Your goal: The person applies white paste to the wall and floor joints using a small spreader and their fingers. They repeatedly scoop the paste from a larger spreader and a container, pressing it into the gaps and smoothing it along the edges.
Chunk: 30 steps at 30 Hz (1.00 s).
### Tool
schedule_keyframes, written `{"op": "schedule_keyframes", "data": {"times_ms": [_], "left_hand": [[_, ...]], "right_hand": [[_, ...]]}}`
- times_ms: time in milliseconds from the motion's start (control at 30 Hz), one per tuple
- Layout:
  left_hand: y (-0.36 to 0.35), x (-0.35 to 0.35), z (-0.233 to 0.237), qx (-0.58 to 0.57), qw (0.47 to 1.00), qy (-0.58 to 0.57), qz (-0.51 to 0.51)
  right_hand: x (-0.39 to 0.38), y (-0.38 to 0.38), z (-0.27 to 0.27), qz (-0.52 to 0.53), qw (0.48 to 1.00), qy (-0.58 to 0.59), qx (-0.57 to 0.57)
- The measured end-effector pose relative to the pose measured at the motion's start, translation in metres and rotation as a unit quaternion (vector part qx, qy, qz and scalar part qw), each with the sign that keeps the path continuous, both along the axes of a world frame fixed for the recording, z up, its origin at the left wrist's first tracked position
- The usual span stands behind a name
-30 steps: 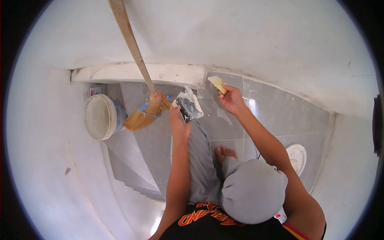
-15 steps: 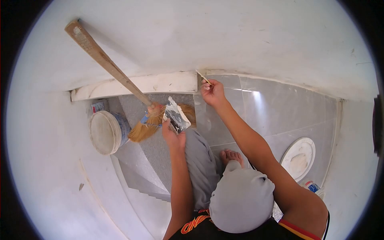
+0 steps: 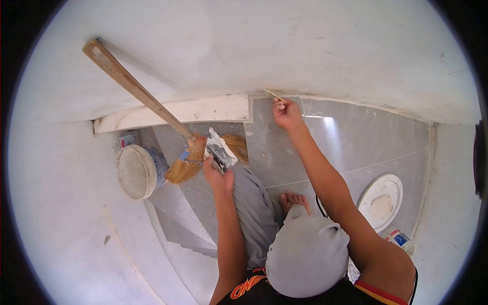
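Observation:
My left hand (image 3: 218,178) grips a flat metal plate smeared with white putty (image 3: 220,149), held above the step in front of my knee. In my right hand (image 3: 287,114) is a small putty knife (image 3: 275,95) with a thin yellowish handle. Its blade is at the foot of the white wall (image 3: 223,56), where the wall meets the grey floor tiles (image 3: 274,147); whether it touches cannot be told. Behind the plate lies a straw broom (image 3: 185,168), its wooden handle (image 3: 137,89) leaning on the wall.
A white bucket (image 3: 136,172) stands at the left by the steps, with a small printed container (image 3: 127,140) behind it. On the tiles at right lie a round white lid (image 3: 380,202) and a small labelled tub (image 3: 399,240). A white ledge (image 3: 173,113) runs along the wall base.
My right hand has moved right along the wall's foot with the putty knife, away from the ledge's end. My left hand still holds the plate in nearly the same place.

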<state>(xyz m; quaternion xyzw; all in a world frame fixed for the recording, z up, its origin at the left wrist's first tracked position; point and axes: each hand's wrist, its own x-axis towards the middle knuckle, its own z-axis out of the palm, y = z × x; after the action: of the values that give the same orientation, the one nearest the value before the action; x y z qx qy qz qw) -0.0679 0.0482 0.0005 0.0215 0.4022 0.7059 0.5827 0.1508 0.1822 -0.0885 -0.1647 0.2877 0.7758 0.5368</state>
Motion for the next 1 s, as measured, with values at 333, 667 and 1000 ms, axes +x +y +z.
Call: {"op": "schedule_keyframes", "data": {"times_ms": [333,667,1000], "left_hand": [[-0.001,-0.004,-0.004,-0.022,1.0,0.003,0.004],[0.003,-0.003,0.0,0.007,1.0,0.022,-0.015],[-0.023,0.078,-0.02,-0.075,0.954,-0.065,-0.284]], "right_hand": [[0.094,-0.018,0.009,-0.021,0.998,-0.067,-0.002],[0.23,-0.092,0.021,-0.045,0.931,-0.355,0.065],[0.179,-0.191,0.113,0.178,0.562,-0.781,0.205]]}}
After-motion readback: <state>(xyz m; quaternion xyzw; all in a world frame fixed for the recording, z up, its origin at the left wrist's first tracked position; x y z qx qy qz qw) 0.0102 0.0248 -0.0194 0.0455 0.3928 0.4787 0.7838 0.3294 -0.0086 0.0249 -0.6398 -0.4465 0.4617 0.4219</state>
